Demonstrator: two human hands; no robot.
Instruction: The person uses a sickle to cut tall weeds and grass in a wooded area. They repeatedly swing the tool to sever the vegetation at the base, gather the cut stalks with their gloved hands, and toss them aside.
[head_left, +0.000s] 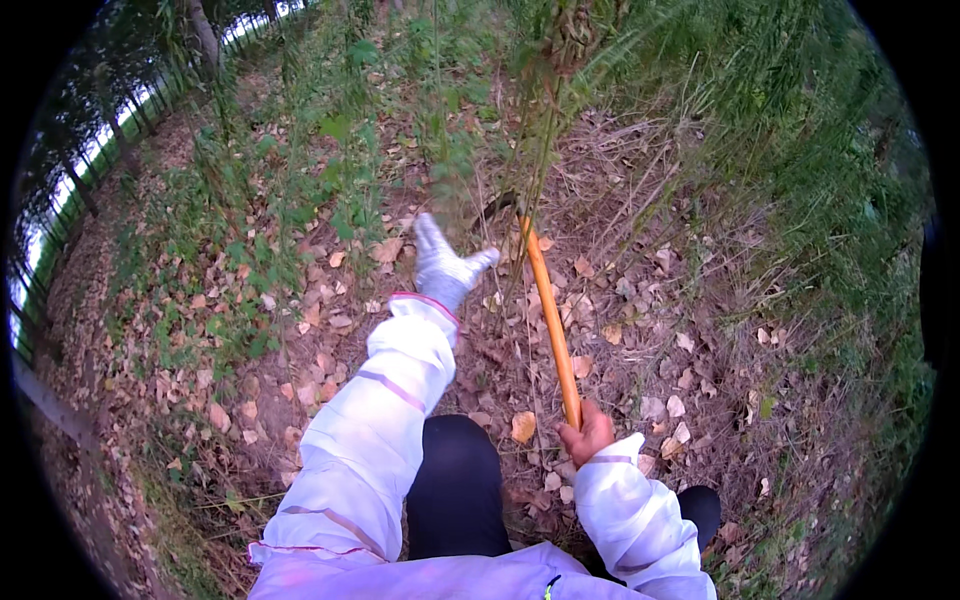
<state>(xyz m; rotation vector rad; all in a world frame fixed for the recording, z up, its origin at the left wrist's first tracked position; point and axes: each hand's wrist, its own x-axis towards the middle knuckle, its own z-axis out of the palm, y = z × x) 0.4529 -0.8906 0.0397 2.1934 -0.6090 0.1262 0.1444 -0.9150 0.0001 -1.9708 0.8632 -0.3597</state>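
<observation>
My right hand (589, 435), without a glove, grips the lower end of a long orange wooden handle (551, 315). A dark curved blade (495, 207) sits at the far end of that handle, so the tool looks like a sickle; stems partly hide where the two join. Tall thin weed stems (543, 161) rise around the blade, with a brownish clump (571, 41) higher up on them. To the left of the stems, my left hand (445, 264) wears a pale grey glove. Its thumb and fingers are spread, and nothing is in it.
Dry fallen leaves (523, 427) and cut-looking straw (637, 172) cover the ground. Green weeds (255, 292) grow on the left, and dense tall plants (817, 165) on the right. Tree trunks (204, 34) stand at the upper left. My dark-clothed knee (457, 480) is below my hands.
</observation>
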